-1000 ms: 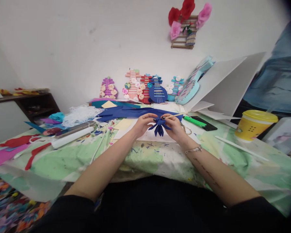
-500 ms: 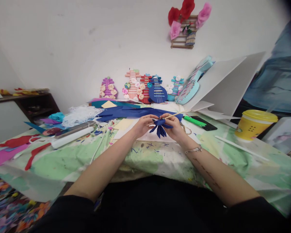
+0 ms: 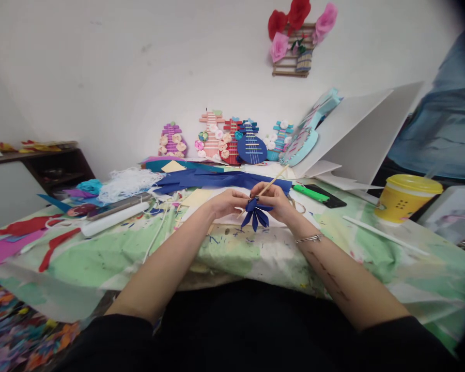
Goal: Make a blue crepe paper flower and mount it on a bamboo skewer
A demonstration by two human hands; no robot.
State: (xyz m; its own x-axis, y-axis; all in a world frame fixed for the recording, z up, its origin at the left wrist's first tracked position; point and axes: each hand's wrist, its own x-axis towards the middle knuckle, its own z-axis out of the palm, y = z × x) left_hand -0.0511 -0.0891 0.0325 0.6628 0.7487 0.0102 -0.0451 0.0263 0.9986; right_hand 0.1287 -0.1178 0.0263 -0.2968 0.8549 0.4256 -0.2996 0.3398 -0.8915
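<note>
A dark blue paper piece (image 3: 256,214) with several petal-like strips hangs between my hands above the table's front part. My left hand (image 3: 228,203) pinches its left side near the top. My right hand (image 3: 273,199) is closed round its right side and a thin wooden stick (image 3: 271,182), which slants up to the right. The stick's lower end shows just below my left fingertips. Under my hands lies a white sheet (image 3: 201,211) on the green and white tablecloth (image 3: 232,253), with small blue scraps about.
Behind are blue sheets (image 3: 217,178) and small paper lutes (image 3: 251,147) against the wall. At right: a green marker (image 3: 310,193), a yellow-lidded cup (image 3: 406,199) and a white rod (image 3: 385,236). At left: white string (image 3: 129,183), a white bar (image 3: 114,219) and red scraps (image 3: 60,247).
The stick has tilted more steeply, and its lower end now shows by my left hand. The blue petals have turned and hang slightly lower.
</note>
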